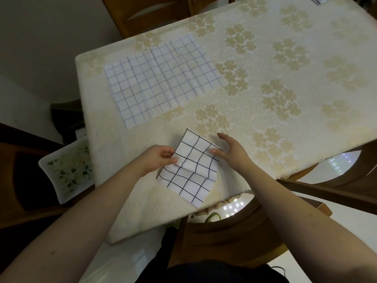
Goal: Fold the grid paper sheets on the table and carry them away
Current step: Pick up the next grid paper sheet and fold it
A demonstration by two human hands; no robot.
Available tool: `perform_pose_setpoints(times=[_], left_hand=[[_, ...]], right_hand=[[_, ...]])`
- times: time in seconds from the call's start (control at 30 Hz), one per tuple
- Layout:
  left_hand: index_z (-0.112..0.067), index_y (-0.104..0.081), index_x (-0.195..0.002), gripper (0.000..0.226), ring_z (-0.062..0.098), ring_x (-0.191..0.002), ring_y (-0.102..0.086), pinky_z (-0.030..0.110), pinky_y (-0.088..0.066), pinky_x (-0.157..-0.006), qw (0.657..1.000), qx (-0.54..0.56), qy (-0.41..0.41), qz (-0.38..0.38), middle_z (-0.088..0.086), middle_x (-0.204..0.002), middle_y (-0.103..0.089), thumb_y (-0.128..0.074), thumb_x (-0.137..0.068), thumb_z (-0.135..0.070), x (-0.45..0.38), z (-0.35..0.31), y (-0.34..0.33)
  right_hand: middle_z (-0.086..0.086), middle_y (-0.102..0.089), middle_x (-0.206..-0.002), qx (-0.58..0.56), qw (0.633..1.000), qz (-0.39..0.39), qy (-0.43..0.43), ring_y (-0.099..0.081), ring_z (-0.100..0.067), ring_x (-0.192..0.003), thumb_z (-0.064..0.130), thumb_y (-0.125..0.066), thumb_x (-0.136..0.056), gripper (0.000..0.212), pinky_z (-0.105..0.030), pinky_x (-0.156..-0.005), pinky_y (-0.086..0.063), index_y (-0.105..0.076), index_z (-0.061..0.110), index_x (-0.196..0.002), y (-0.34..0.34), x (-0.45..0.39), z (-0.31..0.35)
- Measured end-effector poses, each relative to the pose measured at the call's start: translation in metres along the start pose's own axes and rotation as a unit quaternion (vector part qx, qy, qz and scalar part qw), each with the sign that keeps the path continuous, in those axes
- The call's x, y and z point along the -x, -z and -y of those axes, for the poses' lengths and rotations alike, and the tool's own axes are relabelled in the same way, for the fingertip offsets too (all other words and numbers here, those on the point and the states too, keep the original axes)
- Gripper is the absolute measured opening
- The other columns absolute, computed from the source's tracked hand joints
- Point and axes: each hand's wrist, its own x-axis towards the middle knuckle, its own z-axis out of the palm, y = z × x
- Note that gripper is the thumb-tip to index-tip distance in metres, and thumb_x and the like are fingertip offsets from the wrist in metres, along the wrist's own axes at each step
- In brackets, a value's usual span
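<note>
A white sheet with a bold black grid (191, 166) lies near the table's front edge, partly folded, its upper flap lifted and bent over the lower half. My left hand (161, 158) pinches the flap's left edge. My right hand (230, 152) is at the sheet's right edge, fingers spread and straight, the thumb touching the paper. Several sheets with a thin grey grid (161, 78) lie overlapping and flat near the far left part of the table (285, 58).
Another grid paper corner (316, 0) shows at the far right table edge. A wooden chair (146, 15) stands behind the table. A white seat cushion with green leaves (67, 170) is at the left. A dark wooden chair (234, 237) stands under the near edge.
</note>
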Motion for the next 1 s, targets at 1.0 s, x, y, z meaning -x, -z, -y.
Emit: perform_pose_setpoints(times=[1.0], left_hand=[[-0.015,-0.06,-0.111,0.018,0.02,-0.095,-0.065,0.032,-0.053,-0.082,0.973,0.182,0.118,-0.077,0.005,-0.104,-0.069,-0.053,-0.1,-0.027,0.006,0.045,-0.019]], right_hand=[[-0.007,-0.072,-0.093,-0.177,0.953,-0.097,-0.224,-0.069,-0.028,-0.089,0.025,-0.046,-0.1,0.024,-0.053,-0.087,-0.055,-0.062,0.013,-0.113,-0.045,0.052,-0.028]])
